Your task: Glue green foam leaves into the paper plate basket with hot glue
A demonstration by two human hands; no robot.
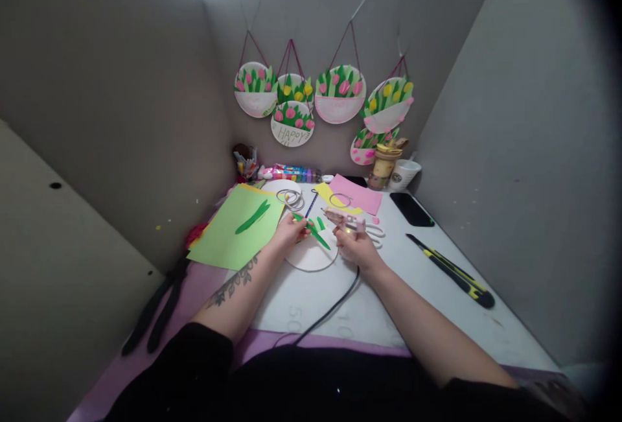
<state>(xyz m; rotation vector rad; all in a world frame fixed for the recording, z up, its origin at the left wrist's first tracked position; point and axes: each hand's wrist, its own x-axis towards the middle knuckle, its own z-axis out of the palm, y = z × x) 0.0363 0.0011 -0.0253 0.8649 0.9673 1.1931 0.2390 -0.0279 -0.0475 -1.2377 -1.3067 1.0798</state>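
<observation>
My left hand [290, 230] pinches a green paper leaf [318, 234], which slants across a white paper plate [311, 260]. In my right hand [357, 246] is a pink hot glue gun [346, 218], its nozzle pointing left and its black cord [335, 305] trailing toward my body. Another green leaf tip [320, 222] shows at the plate's upper part. White-handled scissors [375, 233] lie just beyond my right hand. A dark blue pen [311, 203] lies behind the plate.
Green paper sheets [218, 240] with cut strips [253, 217] lie left; pink paper [357, 194] lies behind. A phone [412, 209] and a utility knife [451, 271] lie right. Tape rings [290, 199] and a white cup [404, 174] stand farther back. Decorated plates [340, 101] hang on the grey partition.
</observation>
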